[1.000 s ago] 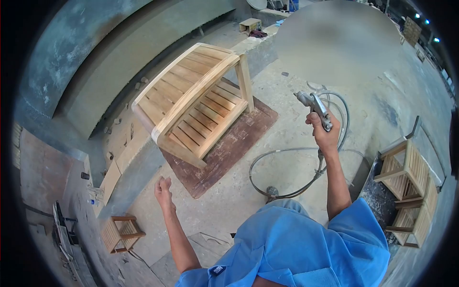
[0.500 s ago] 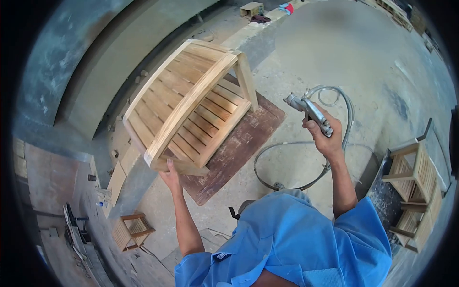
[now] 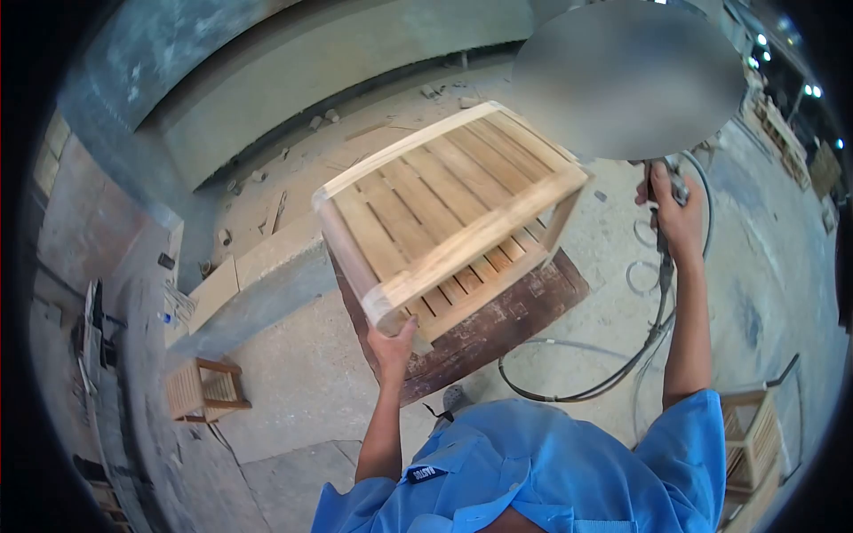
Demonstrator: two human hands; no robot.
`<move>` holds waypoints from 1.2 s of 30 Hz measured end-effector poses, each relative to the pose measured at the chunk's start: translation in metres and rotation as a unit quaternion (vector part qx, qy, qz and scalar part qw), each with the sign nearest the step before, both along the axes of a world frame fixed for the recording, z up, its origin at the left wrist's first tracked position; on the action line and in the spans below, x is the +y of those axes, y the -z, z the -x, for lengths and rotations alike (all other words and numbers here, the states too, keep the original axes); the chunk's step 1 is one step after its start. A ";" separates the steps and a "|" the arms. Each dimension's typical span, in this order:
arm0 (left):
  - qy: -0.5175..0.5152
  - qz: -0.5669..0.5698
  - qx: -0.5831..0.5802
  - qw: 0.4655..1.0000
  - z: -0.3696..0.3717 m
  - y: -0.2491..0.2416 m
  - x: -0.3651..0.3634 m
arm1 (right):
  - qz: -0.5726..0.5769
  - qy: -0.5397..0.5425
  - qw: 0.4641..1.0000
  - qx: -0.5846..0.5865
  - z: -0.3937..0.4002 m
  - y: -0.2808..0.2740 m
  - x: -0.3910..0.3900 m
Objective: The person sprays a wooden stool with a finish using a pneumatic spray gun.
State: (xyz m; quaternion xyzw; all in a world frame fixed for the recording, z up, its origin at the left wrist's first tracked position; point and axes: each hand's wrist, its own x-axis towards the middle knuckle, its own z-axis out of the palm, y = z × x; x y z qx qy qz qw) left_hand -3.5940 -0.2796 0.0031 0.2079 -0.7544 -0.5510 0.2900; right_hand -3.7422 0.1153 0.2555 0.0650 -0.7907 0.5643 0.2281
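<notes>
A slatted wooden stool (image 3: 458,195) with a lower slatted shelf stands tilted on a dark red-brown board (image 3: 542,302). My left hand (image 3: 391,348) grips its near left corner, thumb up against the wood and the other fingers partly hidden. Off to the right, my right hand (image 3: 677,218) is wrapped around a metal spray gun (image 3: 681,188), held away from the stool. A blurred patch covers the area beyond the gun, so its front end is hard to see. From the gun, a hose (image 3: 569,399) hangs down and curls over the floor.
Another small slatted stool (image 3: 206,389) stands at lower left. More slatted wooden furniture (image 3: 751,440) is at lower right. A low ledge (image 3: 267,275) runs behind the board, with scattered debris beyond it and a large curved panel (image 3: 355,89) at the back.
The stool has turned and tipped, showing more of its top, with my left hand still on its corner. My right hand has moved farther out with the spray gun. The view has shifted.
</notes>
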 end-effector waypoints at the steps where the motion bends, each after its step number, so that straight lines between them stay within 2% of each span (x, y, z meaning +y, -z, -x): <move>1: -0.003 0.009 0.005 1.000 0.001 0.001 0.001 | -0.009 -0.009 1.000 0.003 0.016 -0.007 -0.021; 3: -0.010 0.014 0.008 1.000 0.001 -0.002 0.004 | -0.008 -0.026 1.000 0.009 0.039 -0.010 -0.072; 5: -0.018 0.015 0.018 1.000 0.002 -0.010 0.007 | -0.069 -0.099 0.993 -0.016 0.050 -0.008 -0.116; 7: -0.028 0.027 0.018 0.999 0.003 -0.015 0.007 | -0.087 -0.201 0.972 -0.089 0.022 -0.024 -0.173; 9: -0.026 0.042 0.024 0.998 0.002 -0.020 0.006 | -0.052 -0.298 0.948 -0.097 -0.003 -0.031 -0.222; 11: -0.024 0.040 0.033 0.998 0.003 -0.015 0.003 | -0.023 -0.400 0.915 -0.053 -0.014 -0.036 -0.256; 14: -0.019 0.018 0.041 0.999 0.006 -0.003 0.000 | -0.082 -0.397 0.910 -0.089 -0.010 -0.058 -0.269; 18: -0.016 0.005 0.047 0.999 0.007 -0.010 0.000 | -0.119 -0.258 0.954 -0.098 0.032 -0.054 -0.225; 21: -0.010 -0.012 0.064 0.998 0.009 -0.005 -0.002 | -0.103 -0.118 0.984 -0.081 0.055 -0.055 -0.151; 24: 0.008 -0.008 0.067 0.998 0.009 0.002 -0.006 | -0.096 -0.006 0.990 -0.099 0.048 -0.068 -0.077; 25: 0.020 -0.045 0.068 0.996 0.010 0.013 -0.009 | -0.089 0.025 0.991 -0.093 0.042 -0.071 -0.056; 27: 0.049 -0.078 0.068 0.993 0.015 0.018 -0.010 | -0.070 0.055 0.993 -0.082 0.021 -0.077 -0.025; 29: 0.010 -0.025 0.059 0.998 0.009 0.013 -0.009 | -0.042 0.081 0.992 -0.083 -0.003 -0.073 0.002; 30: -0.011 -0.005 0.019 1.000 0.004 -0.006 -0.002 | -0.023 0.068 0.994 -0.077 -0.015 -0.069 0.015; 33: -0.028 0.051 0.003 0.998 0.005 -0.024 -0.002 | 0.018 0.060 0.995 -0.077 -0.051 -0.047 0.048; 34: -0.026 0.024 -0.004 0.999 0.007 -0.024 -0.003 | 0.030 0.057 0.995 -0.075 -0.066 -0.037 0.057; 35: -0.023 0.032 -0.003 0.999 0.013 -0.019 -0.006 | 0.039 0.052 0.995 -0.072 -0.079 -0.027 0.067; 36: -0.012 0.024 0.067 0.997 0.022 -0.011 -0.011 | 0.043 0.047 0.995 -0.072 -0.092 -0.013 0.079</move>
